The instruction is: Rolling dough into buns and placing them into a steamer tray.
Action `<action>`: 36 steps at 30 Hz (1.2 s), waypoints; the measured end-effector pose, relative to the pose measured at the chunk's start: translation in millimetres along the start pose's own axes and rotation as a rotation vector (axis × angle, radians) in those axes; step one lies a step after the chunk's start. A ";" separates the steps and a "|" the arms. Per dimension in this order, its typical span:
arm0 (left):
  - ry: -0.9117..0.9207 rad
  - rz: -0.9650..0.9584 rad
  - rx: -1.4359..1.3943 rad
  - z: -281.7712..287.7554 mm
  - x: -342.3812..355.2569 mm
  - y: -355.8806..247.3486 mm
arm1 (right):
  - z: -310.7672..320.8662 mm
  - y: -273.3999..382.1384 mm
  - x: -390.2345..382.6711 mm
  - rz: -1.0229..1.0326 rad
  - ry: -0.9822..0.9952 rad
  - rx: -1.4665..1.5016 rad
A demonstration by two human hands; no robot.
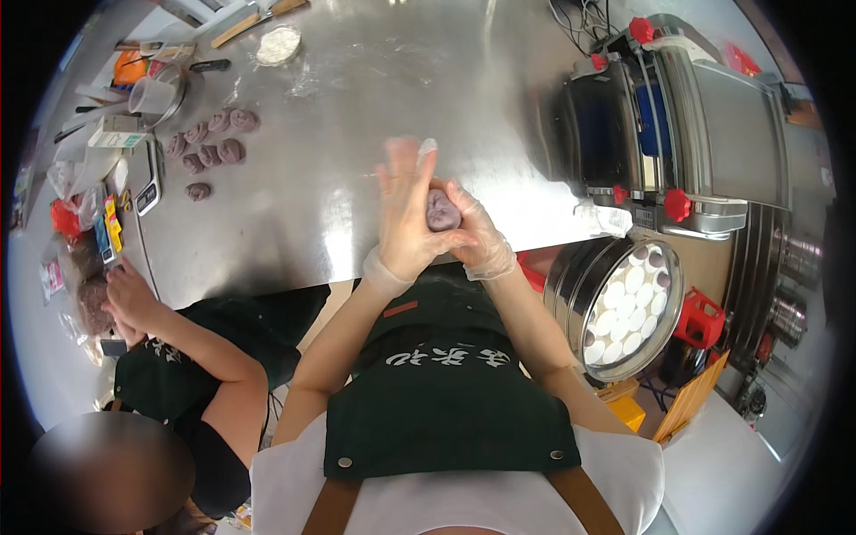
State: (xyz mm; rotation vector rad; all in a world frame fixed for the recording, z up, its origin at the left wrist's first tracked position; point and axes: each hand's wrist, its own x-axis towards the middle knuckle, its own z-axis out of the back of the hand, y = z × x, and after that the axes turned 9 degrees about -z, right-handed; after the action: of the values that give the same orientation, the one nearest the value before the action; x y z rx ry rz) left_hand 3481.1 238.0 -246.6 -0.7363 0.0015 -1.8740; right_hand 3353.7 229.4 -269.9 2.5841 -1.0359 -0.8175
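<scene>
A round lump of purple dough [442,211] lies between my two hands, above the near edge of the steel table. My right hand [484,239], in a clear plastic glove, cups it with the fingers curled round its far right side. My left hand [406,223], also gloved, presses its palm side against the lump; its fingers are stretched out and blurred by motion, and the thumb reaches across below the dough. To the left on the table sit several purple dough pieces [230,151] in loose rows, with one piece [198,192] apart from them.
A co-worker's hand [134,299] works among bags at the left. A bowl of white powder [278,45] and a digital scale [148,194] stand on the table. A roller machine [660,107] is at the right, above a steamer [563,285] holding white paper rounds and a few dough pieces.
</scene>
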 end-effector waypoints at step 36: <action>-0.141 0.418 -1.350 21.4 24.8 -8.8 | -57.7 -0.2 7.2 0.383 -0.108 -0.219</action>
State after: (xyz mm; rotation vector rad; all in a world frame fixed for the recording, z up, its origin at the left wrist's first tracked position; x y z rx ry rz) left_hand 3478.3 227.9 -214.3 -1.5854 1.3190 -1.2179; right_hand 3391.6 225.3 -225.9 2.0896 -1.3350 -0.9150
